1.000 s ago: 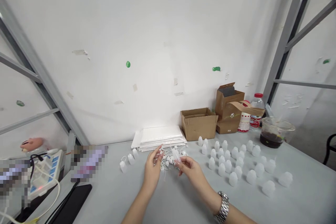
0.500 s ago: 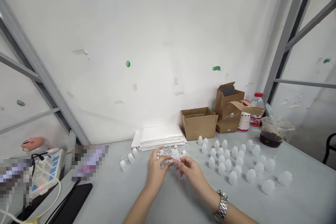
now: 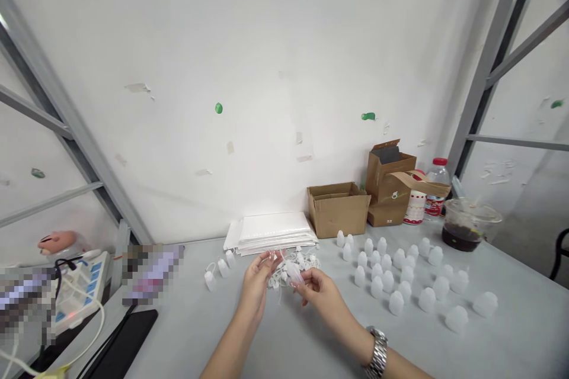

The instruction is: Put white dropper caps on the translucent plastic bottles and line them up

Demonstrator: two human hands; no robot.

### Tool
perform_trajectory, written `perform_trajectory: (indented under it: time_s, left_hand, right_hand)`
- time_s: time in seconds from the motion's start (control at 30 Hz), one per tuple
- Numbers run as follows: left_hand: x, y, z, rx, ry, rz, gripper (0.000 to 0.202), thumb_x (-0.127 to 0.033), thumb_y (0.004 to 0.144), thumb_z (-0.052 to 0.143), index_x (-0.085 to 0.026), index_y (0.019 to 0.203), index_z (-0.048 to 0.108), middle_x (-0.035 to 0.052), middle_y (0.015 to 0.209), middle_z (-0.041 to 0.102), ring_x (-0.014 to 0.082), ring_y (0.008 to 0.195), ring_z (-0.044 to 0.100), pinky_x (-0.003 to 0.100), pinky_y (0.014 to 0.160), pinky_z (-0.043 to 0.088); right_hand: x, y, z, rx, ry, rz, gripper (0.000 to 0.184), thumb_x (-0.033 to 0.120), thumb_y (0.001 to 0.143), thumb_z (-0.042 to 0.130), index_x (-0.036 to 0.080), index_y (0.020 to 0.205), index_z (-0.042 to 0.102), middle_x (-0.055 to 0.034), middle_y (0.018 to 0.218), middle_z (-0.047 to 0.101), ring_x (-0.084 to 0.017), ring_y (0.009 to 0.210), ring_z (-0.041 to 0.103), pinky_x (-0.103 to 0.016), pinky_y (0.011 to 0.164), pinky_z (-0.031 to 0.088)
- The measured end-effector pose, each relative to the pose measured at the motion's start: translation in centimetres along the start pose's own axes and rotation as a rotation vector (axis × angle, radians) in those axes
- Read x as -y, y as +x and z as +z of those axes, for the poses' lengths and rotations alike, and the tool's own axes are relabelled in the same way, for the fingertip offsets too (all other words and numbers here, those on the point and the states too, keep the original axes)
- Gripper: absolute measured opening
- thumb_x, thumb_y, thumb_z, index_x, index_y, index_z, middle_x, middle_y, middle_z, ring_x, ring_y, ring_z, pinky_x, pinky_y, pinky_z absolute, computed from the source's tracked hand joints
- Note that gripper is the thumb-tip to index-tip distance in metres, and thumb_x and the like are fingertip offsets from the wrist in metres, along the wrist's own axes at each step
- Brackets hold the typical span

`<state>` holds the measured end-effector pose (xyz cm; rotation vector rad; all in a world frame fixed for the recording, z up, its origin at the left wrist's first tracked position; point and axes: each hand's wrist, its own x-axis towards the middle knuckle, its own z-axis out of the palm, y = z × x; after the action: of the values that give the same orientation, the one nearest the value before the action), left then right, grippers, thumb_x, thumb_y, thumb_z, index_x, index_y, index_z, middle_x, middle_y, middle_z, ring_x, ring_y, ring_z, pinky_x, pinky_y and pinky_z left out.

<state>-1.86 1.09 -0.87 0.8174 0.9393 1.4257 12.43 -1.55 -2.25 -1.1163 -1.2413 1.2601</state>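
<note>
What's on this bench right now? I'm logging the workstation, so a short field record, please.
Left hand: raised beside the tangle of small white tethered caps, nothing clearly held
Right hand: pinches a translucent plastic bottle
Right wrist: metal-link watch
Nearby: rows of white plastic bottles; stack of white sheets
Back of table: cardboard box; plastic cup of dark liquid

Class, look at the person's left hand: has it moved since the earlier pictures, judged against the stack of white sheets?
Yes: the left hand has shifted leftward against the stack of white sheets since the previous picture.
</note>
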Motion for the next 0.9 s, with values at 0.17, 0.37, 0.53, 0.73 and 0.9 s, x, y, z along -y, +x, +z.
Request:
perform_trajectory:
  time_s: [0.17, 0.37, 0.53, 0.73, 0.9]
  left_hand:
    - [0.0, -1.1, 1.0, 0.123, -0.09, -0.118, 0.029, -0.032, 0.06, 0.072, -0.014, 0.081, 0.062, 0.0122, 0.094, 0.07, 0.0247, 0.098, 0.061, 0.038, 0.093, 0.039]
    - [-0.2, -1.4, 1.2, 0.132, -0.108, -0.142, 0.027, -0.032, 0.06, 0.071, -0.014, 0.078, 0.061, 0.0118, 0.09, 0.07, 0.0248, 0.096, 0.061, 0.038, 0.094, 0.039]
    - [-0.2, -1.1, 0.7, 0.032, -0.114, -0.107, 0.027, -0.032, 0.059, 0.072, -0.015, 0.075, 0.059, 0.0114, 0.091, 0.07, 0.0247, 0.092, 0.063, 0.038, 0.094, 0.039]
    - [0.5, -1.8, 1.5, -0.005, -0.04, -0.091, 0.03, -0.032, 0.056, 0.074, -0.015, 0.075, 0.058, 0.0096, 0.086, 0.071, 0.0242, 0.086, 0.065, 0.038, 0.09, 0.042]
    - [0.5, -2.2, 1.9, 0.041, -0.081, -0.084, 0.028, -0.035, 0.06, 0.071, -0.016, 0.074, 0.056, 0.0108, 0.086, 0.071, 0.0252, 0.089, 0.064, 0.04, 0.09, 0.042]
  right_hand:
    - [0.0, -0.7, 0.2, -0.027, -0.171, -0.073, 0.019, 0.029, 0.065, 0.064, 0.019, 0.065, 0.048, 0.0076, 0.048, 0.046, -0.011, 0.048, 0.046, -0.024, 0.051, 0.036]
    - [0.5, -0.7, 0.2, -0.027, -0.146, -0.076, 0.019, 0.03, 0.062, 0.065, 0.018, 0.063, 0.05, 0.0058, 0.052, 0.048, -0.011, 0.051, 0.044, -0.023, 0.052, 0.035]
    - [0.6, -0.2, -0.3, -0.025, -0.058, -0.02, 0.028, 0.044, 0.063, 0.064, 0.018, 0.066, 0.053, 0.0006, 0.058, 0.056, -0.014, 0.053, 0.05, -0.026, 0.052, 0.04]
    - [-0.1, -1.0, -0.4, -0.224, -0.516, -0.281, 0.013, 0.031, 0.072, 0.059, 0.021, 0.067, 0.053, -0.0009, 0.065, 0.059, -0.018, 0.064, 0.05, -0.028, 0.061, 0.038]
    - [-0.5, -1.4, -0.1, -0.272, -0.831, -0.595, 0.01, 0.024, 0.078, 0.051, 0.02, 0.07, 0.051, -0.0009, 0.063, 0.056, -0.017, 0.063, 0.051, -0.029, 0.064, 0.035]
